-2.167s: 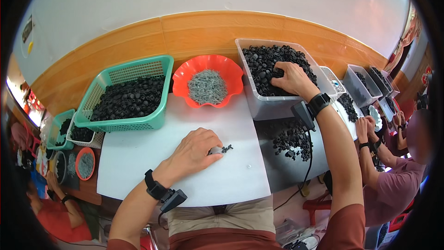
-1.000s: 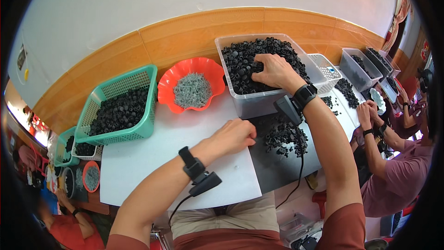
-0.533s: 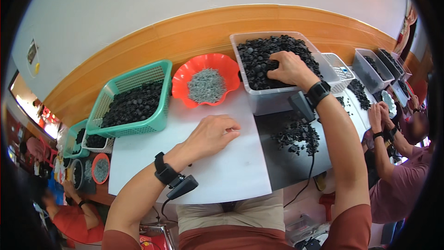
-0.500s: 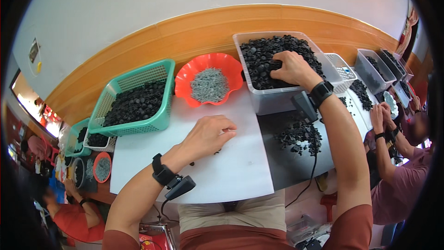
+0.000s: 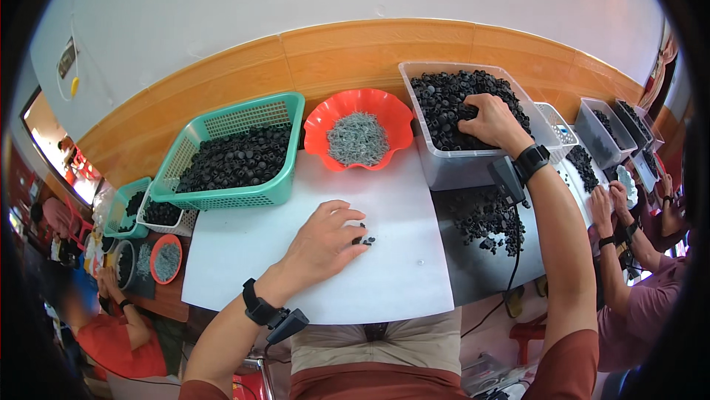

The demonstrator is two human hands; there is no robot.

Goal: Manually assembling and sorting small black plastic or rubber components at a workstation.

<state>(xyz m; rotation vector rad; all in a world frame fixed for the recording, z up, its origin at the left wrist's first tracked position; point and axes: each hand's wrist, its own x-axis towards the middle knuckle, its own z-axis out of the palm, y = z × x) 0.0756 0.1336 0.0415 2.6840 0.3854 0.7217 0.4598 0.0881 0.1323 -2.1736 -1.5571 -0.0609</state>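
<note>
My left hand (image 5: 325,243) rests over the white sheet (image 5: 399,274), fingers apart. A few small black pieces (image 5: 364,240) lie between its thumb and fingers, on the sheet. My right hand (image 5: 494,125) reaches into a clear plastic bin (image 5: 458,165) heaped with round black parts (image 5: 438,108). Its fingers are curled into the heap, and their tips are partly hidden there. Between the two containers of black parts stands a red scalloped bowl (image 5: 316,125) of thin grey metal pins (image 5: 357,139). On its left is a green basket (image 5: 277,191) holding black disc-like caps (image 5: 237,156).
Small black pieces (image 5: 492,222) are scattered on the dark tabletop (image 5: 462,282) beside the sheet. A black cable (image 5: 512,282) hangs from my right wrist device. Co-workers sit at the left (image 5: 122,341) and right (image 5: 632,304). Farther right is a white basket (image 5: 566,137).
My left hand's fingers have spread from a pinch, and small black pieces now show by them. My right hand stays in the bin. The whole view has shifted slightly.
</note>
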